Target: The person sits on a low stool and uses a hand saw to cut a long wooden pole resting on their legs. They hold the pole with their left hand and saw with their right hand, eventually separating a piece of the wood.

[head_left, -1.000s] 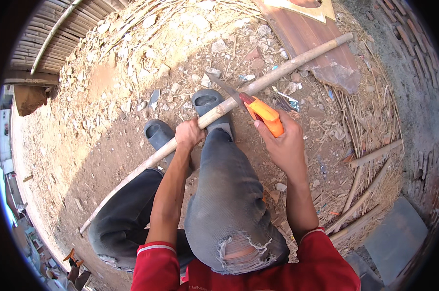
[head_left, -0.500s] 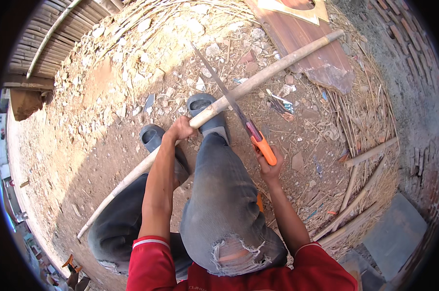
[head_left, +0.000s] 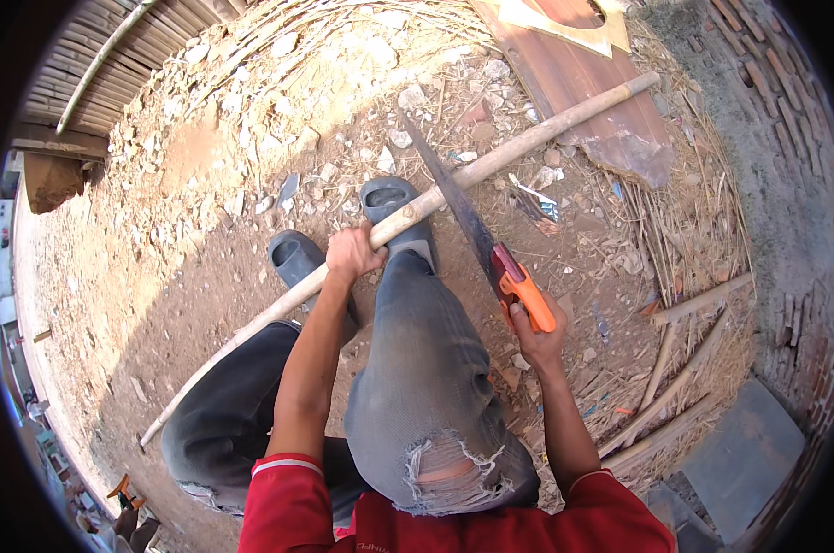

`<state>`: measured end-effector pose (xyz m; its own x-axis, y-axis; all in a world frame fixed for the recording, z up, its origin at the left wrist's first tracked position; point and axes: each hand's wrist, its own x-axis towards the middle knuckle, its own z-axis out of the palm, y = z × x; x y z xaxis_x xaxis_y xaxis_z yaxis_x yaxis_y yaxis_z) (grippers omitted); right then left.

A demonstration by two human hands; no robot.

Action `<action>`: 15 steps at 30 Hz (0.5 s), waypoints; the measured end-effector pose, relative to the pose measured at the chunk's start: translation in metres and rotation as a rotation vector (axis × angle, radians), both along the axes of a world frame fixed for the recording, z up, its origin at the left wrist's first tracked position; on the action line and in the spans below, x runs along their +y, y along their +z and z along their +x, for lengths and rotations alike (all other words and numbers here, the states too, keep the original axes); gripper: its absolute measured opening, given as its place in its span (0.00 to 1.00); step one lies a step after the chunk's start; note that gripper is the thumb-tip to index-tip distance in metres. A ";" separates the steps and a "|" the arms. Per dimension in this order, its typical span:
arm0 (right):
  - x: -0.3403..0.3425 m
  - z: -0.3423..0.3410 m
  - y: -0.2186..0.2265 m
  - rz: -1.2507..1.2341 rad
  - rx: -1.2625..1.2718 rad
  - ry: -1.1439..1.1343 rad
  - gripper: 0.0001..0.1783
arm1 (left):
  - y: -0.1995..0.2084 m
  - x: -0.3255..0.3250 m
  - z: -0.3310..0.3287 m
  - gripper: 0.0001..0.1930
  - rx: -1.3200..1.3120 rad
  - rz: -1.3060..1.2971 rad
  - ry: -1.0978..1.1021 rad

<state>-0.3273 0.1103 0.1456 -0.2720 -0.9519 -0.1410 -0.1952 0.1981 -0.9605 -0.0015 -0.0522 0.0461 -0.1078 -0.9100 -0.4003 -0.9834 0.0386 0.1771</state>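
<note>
Your handsaw has just slid back: a second ago its orange handle was right by the wooden pole, and now the handle is well on your near side, with the long dark blade crossing the pole at a slant. That means the saw is at the pulled-back part of its stroke, and the pole is all in one piece. You cannot tell from here how deep any cut is. Your right hand has its fingers curled around the handle. Your left hand grips the pole in a fist, just left of the blade. The pole runs from near left, by your bent left leg, across your right slipper, to far right, over a brown wood board. Under you is brown dirt ground with stones and bits of trash. Dry straw and loose sticks lie to the right, by an old brick wall. A slatted wood panel stands far left, and the far ground is sunny.
</note>
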 end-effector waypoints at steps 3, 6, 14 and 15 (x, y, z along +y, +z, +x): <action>-0.008 0.008 0.020 -0.043 0.208 0.055 0.07 | -0.003 -0.004 0.000 0.25 -0.010 0.018 0.000; -0.008 0.018 0.029 -0.014 0.296 0.088 0.07 | -0.006 -0.010 0.005 0.25 0.017 0.046 0.012; 0.034 0.012 0.044 -0.050 0.438 0.150 0.06 | -0.003 -0.018 0.005 0.24 0.055 0.149 0.015; 0.045 0.009 0.049 -0.005 0.436 0.149 0.06 | 0.000 -0.021 0.004 0.23 0.062 0.173 0.009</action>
<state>-0.3188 0.1551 0.1944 -0.1652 -0.9855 -0.0386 -0.6075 0.1325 -0.7832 0.0026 -0.0727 0.0460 -0.1294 -0.8293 -0.5436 -0.9706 -0.0064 0.2407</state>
